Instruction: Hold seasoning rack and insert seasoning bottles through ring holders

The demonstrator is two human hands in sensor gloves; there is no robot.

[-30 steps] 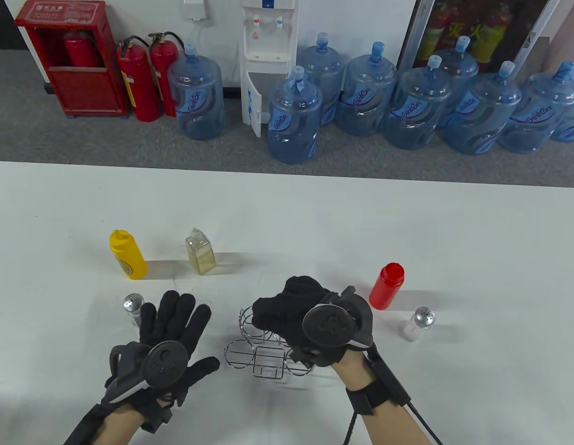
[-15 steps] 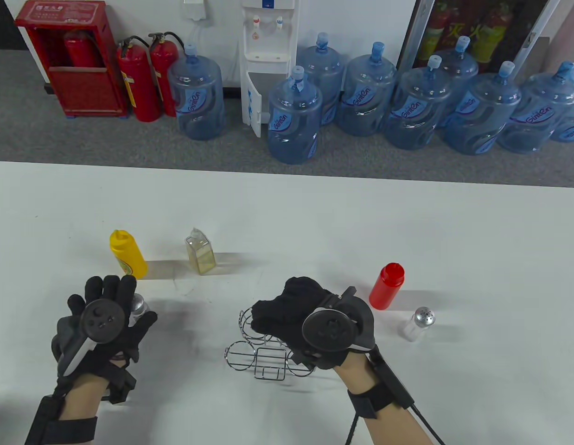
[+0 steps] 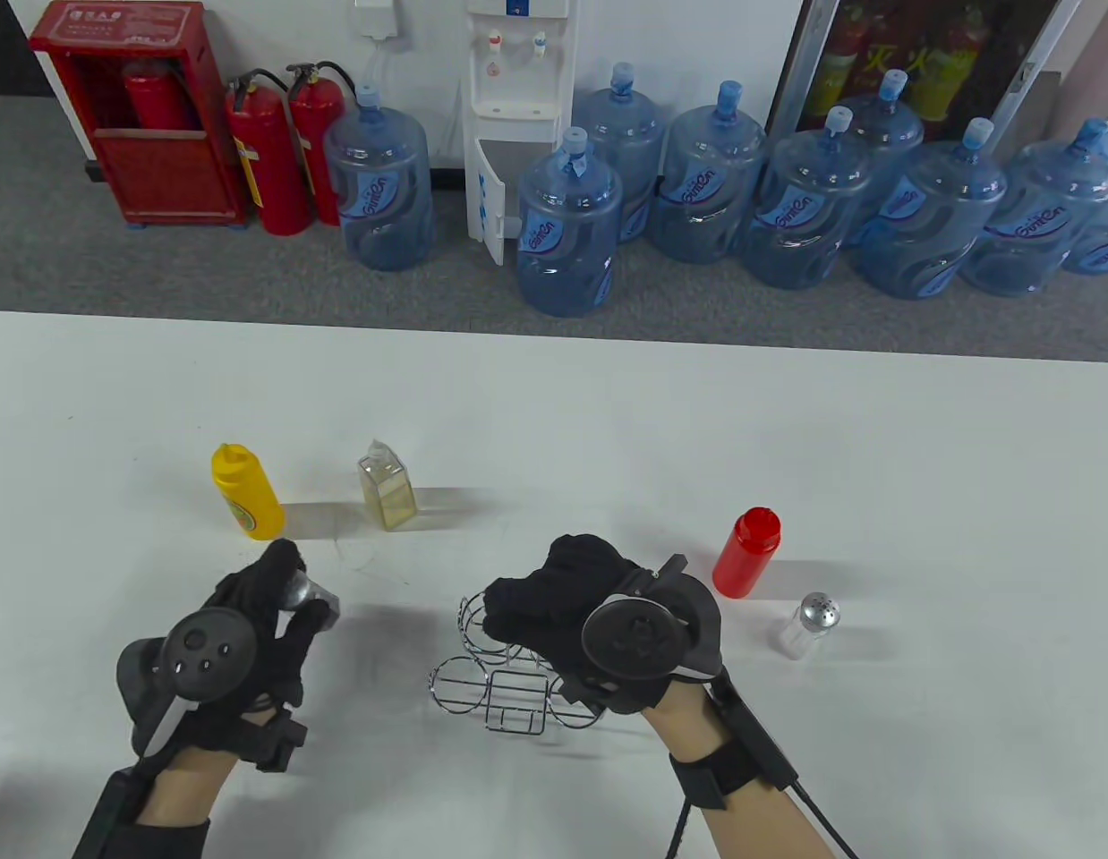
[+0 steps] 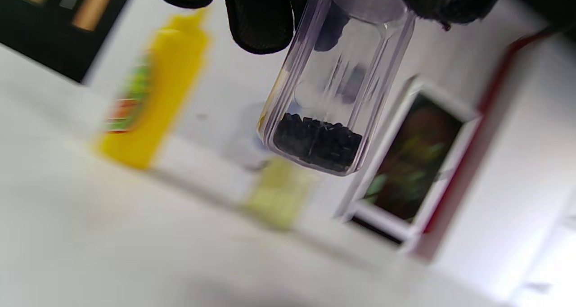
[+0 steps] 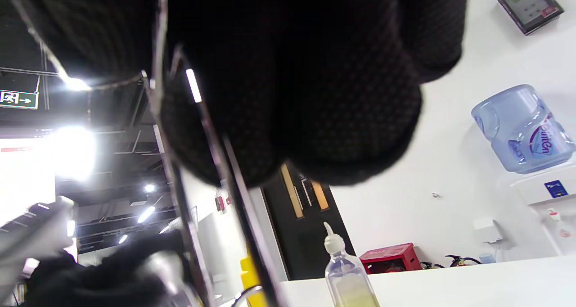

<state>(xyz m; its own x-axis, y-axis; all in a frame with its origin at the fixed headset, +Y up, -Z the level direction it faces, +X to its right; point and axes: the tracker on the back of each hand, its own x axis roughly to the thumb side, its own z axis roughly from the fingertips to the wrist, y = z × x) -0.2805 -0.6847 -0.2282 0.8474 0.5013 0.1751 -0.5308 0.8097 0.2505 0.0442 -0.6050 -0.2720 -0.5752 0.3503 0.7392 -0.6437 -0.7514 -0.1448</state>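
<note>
Seasoning rack (image 3: 505, 673) — bare wire rings — gripped by right hand (image 3: 567, 601); left hand (image 3: 250, 626) grips pepper shaker (image 4: 330, 86).

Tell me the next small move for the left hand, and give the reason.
Probably carry the pepper shaker right, over a ring of the wire rack. The left hand holds it off the table, and the right hand grips the rack, whose rings look empty.

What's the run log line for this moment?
left hand: holds pepper shaker off table | right hand: grips wire rack | ring holders: no bottle inserted yet
</note>
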